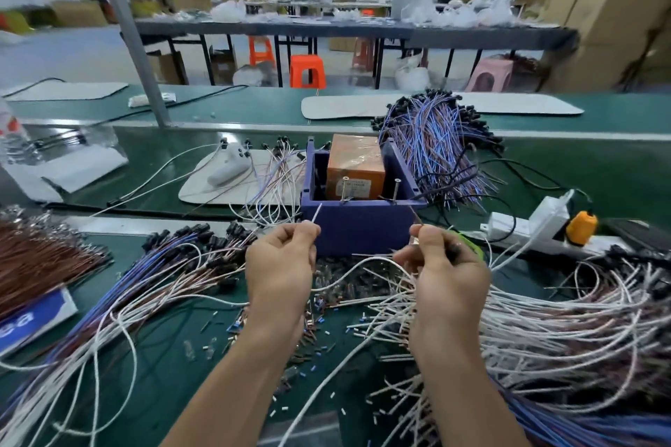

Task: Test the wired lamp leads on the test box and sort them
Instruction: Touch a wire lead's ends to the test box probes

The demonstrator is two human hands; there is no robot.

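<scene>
Your left hand pinches the lead, its end rising above the fingers toward the test box. Your right hand pinches a second end likewise.

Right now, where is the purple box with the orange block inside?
In the head view, the purple box sits mid-table, just beyond the left hand and right hand, with a blue wire bundle behind its right side.
</scene>
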